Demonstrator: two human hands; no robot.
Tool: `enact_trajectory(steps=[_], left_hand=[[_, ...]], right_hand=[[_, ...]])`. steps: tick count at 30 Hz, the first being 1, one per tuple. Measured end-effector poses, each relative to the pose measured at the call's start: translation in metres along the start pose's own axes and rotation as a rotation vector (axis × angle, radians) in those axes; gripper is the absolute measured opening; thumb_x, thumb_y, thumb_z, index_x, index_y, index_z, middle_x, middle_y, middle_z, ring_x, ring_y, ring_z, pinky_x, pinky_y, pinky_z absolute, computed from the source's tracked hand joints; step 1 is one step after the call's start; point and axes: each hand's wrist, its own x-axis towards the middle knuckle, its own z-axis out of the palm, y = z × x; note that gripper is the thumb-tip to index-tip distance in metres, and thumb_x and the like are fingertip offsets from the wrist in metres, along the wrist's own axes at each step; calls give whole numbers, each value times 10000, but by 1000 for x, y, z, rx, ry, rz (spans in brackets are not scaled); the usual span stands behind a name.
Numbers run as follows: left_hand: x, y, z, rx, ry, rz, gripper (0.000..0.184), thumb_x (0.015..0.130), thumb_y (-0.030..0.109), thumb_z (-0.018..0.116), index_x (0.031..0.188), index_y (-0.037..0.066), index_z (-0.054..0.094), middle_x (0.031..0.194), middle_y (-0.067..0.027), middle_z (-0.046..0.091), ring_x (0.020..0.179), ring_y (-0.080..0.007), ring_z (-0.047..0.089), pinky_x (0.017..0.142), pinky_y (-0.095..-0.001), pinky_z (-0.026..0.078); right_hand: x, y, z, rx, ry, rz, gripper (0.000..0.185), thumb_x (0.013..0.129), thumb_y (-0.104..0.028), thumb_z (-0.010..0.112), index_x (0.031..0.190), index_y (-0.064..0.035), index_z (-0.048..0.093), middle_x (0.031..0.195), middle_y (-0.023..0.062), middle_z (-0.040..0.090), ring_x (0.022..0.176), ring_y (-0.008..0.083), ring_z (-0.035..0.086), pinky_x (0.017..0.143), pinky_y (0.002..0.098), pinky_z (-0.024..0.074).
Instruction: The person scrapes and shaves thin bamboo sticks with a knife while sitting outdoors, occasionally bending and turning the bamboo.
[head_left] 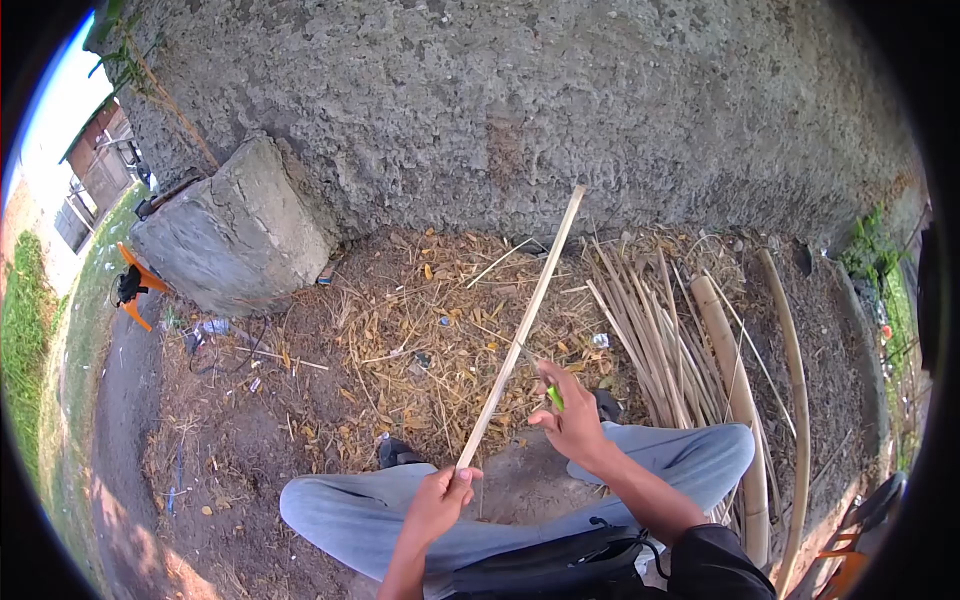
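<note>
My left hand [440,502] is closed around the lower end of a long pale bamboo strip [522,330]. The strip slants up and away to the right, its far end standing out against the wall. In my right hand [575,418] is a small knife with a bright green handle [554,396]. Its thin blade reaches toward the middle of the strip; whether it touches or cuts in is too small to tell. My right thumb and some fingers are apart around the handle.
Several split bamboo strips [655,350] lie to my right, beside thick bamboo poles [725,365]. A rough wall [560,100] rises ahead, with a concrete block [240,225] at left. Dry leaves and litter [410,310] cover the ground. My bent legs [350,515] frame the work.
</note>
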Motion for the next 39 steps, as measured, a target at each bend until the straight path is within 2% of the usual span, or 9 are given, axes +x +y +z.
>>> enact_trajectory(steps=[2,4,5,8,14,16,22,31,39], left_hand=[[6,-6,3,-161,-75,-175,345,1051,313,507,1119,7,652,720,34,537,581,-40,409,482,-239,326],[8,-11,6,-271,-79,-202,330,1057,293,493,1138,11,644,714,30,535,571,-33,406,482,-225,324],[7,-15,9,-384,-83,-229,317,1062,273,479,1157,15,636,709,27,532,561,-26,404,482,-211,322],[7,-23,14,-383,-60,-221,309,1071,244,455,1188,12,623,711,29,526,538,-14,397,476,-194,319],[8,-31,22,-328,-6,-195,298,1073,210,442,1169,12,642,673,35,508,507,-16,377,463,-200,310],[8,-31,24,-313,8,-188,296,1071,207,444,1154,11,650,661,37,501,508,-17,378,463,-202,310],[7,-25,29,-285,50,-170,287,1063,209,464,1109,5,662,642,42,487,509,-18,387,461,-209,308],[4,-36,34,-160,110,-74,272,1054,213,484,1040,5,659,634,34,481,557,-35,402,500,-240,336],[2,-35,35,-78,122,-33,281,1050,216,490,1009,-4,660,634,29,476,588,-49,414,526,-255,350]], right_hand=[[-21,11,22,13,-9,-102,495,923,-268,697,1331,-47,526,1062,173,642,666,326,664,584,404,523],[-36,10,33,-20,-175,33,458,960,-258,648,1354,-62,520,930,163,649,625,284,654,566,367,511],[-40,9,34,-21,-178,41,458,960,-258,648,1354,-62,520,930,163,649,625,284,654,566,367,511],[-53,5,37,-32,-302,0,408,948,-199,652,1320,-65,551,898,130,662,633,296,653,563,390,523],[-73,5,50,-19,-210,-12,227,895,-172,714,1102,-89,674,858,80,701,612,281,669,523,380,531],[-78,11,55,-3,-197,-137,203,879,-198,724,1055,-104,686,835,67,696,605,296,662,490,402,530],[-80,9,54,-30,-142,-216,206,820,-165,778,1013,-139,711,724,33,631,555,230,640,434,355,491],[-82,10,56,-78,-115,-231,211,806,-180,789,1003,-159,717,695,17,620,496,215,603,382,353,452],[-84,9,56,-102,-68,-250,216,797,-187,794,999,-164,721,685,1,600,522,198,617,386,341,448]])
